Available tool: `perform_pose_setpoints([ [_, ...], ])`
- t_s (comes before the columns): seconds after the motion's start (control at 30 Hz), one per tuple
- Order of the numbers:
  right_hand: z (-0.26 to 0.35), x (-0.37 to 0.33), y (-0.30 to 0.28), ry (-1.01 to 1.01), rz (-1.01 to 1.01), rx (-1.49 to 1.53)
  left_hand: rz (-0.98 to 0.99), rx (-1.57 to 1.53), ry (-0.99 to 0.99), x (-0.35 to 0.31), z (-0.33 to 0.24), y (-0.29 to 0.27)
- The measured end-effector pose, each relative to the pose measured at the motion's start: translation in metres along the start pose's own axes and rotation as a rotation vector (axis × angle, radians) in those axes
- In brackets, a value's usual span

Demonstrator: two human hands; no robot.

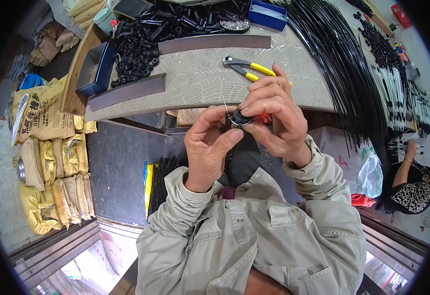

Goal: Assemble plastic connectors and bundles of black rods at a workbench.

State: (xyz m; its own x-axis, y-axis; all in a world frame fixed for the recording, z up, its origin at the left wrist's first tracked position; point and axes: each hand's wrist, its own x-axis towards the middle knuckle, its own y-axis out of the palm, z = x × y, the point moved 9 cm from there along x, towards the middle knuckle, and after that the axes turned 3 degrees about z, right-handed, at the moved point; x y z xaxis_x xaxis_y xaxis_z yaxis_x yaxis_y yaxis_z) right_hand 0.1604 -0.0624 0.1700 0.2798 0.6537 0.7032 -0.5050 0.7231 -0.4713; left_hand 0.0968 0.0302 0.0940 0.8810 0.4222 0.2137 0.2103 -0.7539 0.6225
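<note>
Head view, my left hand [207, 147] and right hand [274, 115] meeting just off the bench [200, 81] edge, both grips pinched narrow on a small black round part [239, 118], thin wire poking up from it, yellow-handled pliers [247, 68] lying on the bench just beyond, black tubes [343, 64] fanned to the right.

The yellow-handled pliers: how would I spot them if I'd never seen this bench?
Find the pale ridged worktop above the person's hands. The pliers lie alone on it, just beyond the right hand. Their bright yellow handles stand out from the black parts heaped behind.
</note>
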Motion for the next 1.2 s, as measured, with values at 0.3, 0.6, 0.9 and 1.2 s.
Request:
perform_pose_setpoints([
  [0.3, 0.02, 0.001, 0.008, -0.217, -0.004, -0.164, -0.045, -0.04, 0.043, -0.002, -0.008, -0.004],
  [0.6, -0.041, -0.036, 0.059, 0.554, -0.081, 1.001, -0.113, 0.071, 0.17, -0.017, -0.022, -0.022],
  [0.9, -0.005, -0.02, 0.082, 0.526, 0.068, 0.9, -0.219, 0.171, 0.262, -0.036, -0.046, -0.029],
  [1.2, 0.003, -0.02, 0.102, 0.433, 0.235, 1.001, -0.045, 0.118, 0.068, -0.045, -0.052, -0.03],
])
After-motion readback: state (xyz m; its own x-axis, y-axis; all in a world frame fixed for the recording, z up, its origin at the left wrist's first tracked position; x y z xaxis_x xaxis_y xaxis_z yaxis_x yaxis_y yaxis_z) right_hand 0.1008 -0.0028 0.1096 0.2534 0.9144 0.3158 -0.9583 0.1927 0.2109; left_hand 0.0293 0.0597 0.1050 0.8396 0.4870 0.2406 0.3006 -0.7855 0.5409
